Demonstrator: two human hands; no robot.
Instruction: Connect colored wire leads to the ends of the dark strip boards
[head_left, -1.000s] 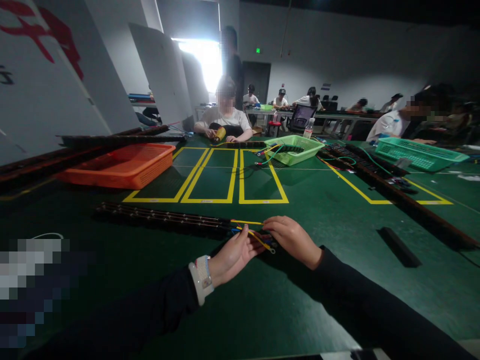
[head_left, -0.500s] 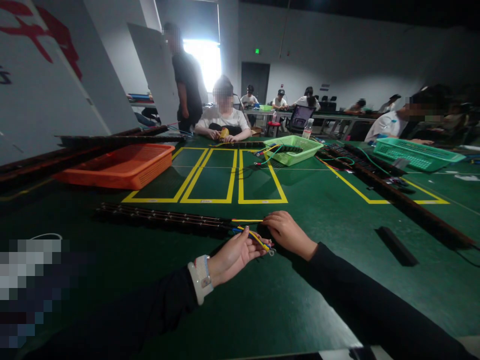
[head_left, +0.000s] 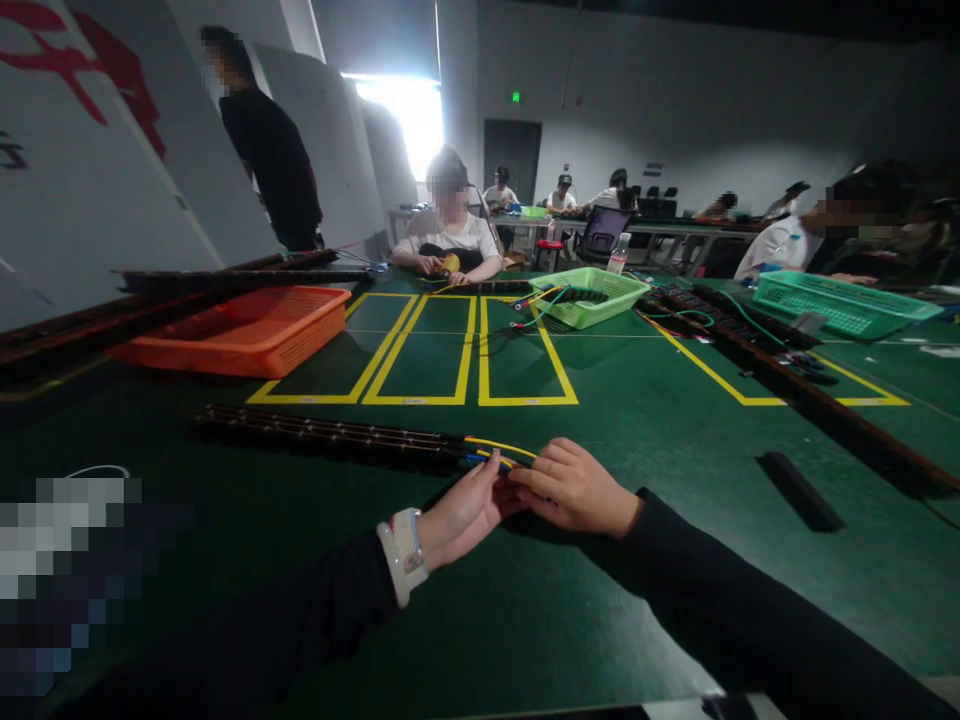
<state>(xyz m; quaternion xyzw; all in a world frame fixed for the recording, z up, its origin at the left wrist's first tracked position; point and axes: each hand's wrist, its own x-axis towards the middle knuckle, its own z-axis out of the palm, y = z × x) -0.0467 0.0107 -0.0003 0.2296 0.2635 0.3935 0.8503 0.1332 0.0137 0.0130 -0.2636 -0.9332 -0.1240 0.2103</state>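
Note:
A long black strip (head_left: 330,437) lies across the green table in front of me, with yellow and blue wires (head_left: 496,450) leaving its right end. My left hand (head_left: 463,512), a white watch on its wrist, pinches those wires just past the strip's end. My right hand (head_left: 574,487) meets it from the right, fingers closed over the same wire ends. Both arms wear black sleeves.
An orange basket (head_left: 240,330) stands at the left, a green basket (head_left: 587,297) with wires beyond the yellow floor-tape boxes (head_left: 442,352), and a teal basket (head_left: 840,305) far right. A small black bar (head_left: 799,490) lies right of my hands. Long dark strips (head_left: 780,370) run along the right. People sit opposite; one stands at the left.
My right hand has come back toward my left hand and closed over the wire ends. The standing person in the background has walked to the left.

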